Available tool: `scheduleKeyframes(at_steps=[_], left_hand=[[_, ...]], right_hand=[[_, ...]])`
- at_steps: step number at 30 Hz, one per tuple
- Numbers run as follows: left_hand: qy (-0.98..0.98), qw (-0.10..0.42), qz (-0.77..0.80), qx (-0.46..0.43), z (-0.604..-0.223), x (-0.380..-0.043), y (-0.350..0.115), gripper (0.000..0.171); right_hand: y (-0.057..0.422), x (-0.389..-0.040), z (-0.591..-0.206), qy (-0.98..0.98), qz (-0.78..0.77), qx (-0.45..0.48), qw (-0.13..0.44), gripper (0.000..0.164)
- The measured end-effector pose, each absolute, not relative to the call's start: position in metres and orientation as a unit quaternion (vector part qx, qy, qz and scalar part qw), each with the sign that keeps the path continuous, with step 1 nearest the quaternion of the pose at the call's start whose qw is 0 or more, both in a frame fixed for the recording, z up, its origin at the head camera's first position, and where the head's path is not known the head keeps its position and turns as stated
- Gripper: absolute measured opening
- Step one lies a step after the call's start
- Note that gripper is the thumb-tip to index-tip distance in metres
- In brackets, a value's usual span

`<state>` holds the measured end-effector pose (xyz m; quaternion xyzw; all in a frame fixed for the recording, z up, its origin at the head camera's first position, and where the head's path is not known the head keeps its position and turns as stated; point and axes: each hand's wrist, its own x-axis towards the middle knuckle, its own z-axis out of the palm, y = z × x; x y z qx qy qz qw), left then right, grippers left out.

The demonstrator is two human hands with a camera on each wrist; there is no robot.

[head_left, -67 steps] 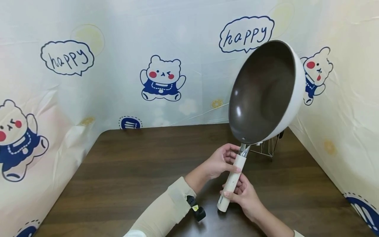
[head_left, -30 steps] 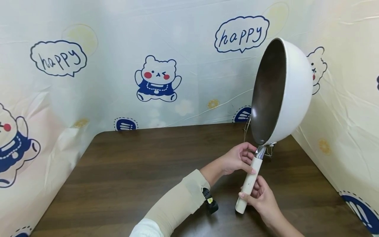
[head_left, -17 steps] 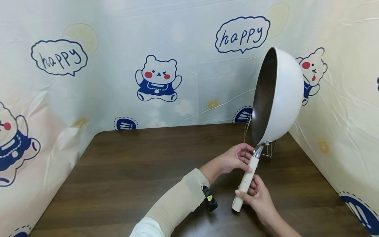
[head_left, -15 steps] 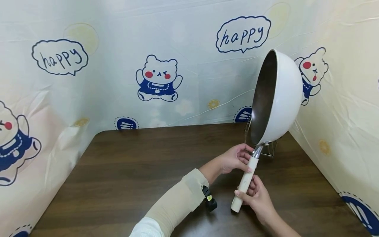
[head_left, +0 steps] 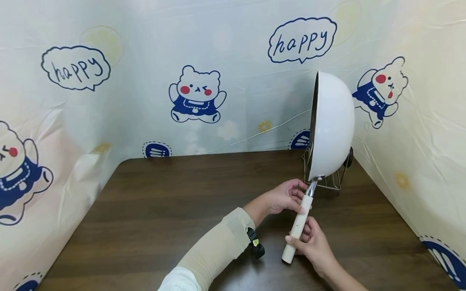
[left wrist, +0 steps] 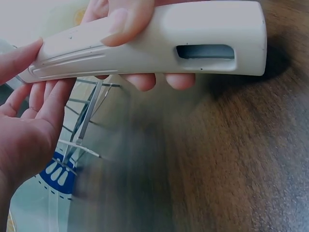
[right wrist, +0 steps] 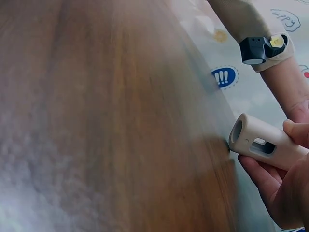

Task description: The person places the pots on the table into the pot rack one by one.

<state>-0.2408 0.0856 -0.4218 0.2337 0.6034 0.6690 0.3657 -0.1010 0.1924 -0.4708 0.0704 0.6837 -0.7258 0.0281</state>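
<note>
A deep frying pan (head_left: 333,125), white outside with a dark inside, is held up on edge over the right of the table. Its bowl is turned so that mostly the white outer side shows in the head view. My left hand (head_left: 284,198) grips the cream handle (left wrist: 159,43) near the metal neck, thumb across it. Lower down, toward the handle's free end, my right hand (head_left: 314,244) pinches it between thumb and fingers. In the right wrist view the hollow end and slot of the handle show beside my right hand (right wrist: 285,188).
Behind the pan stands a wire rack (head_left: 329,184), largely hidden by it, with a dark round part (head_left: 348,157) at its right. The brown wooden table (head_left: 174,210) is bordered by printed cloth walls (head_left: 240,85). A black wrist camera (head_left: 256,243) sits on my left forearm.
The pan has turned about its handle, so its dark inside has gone almost out of sight. Over the last second it also came lower and a little left. Both hands kept their hold.
</note>
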Motion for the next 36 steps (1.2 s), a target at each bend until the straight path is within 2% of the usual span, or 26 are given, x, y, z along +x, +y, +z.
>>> scheduleKeyframes(at_steps=[11,27,36], left_hand=[[0.588,0.398,0.672,0.21,-0.436,-0.24,0.075,0.054],[0.603,0.395,0.664,0.2,-0.436,-0.24,0.071,0.054],[0.62,0.406,0.641,0.199,-0.431,-0.244,0.063,0.056]], right_hand=[[0.185,-0.099,-0.475,0.655,-0.749,0.061,0.08,0.062],[0.187,-0.109,-0.474,0.706,-0.701,0.068,0.074,0.064],[0.168,-0.114,-0.477,0.701,-0.706,0.096,0.033,0.057]])
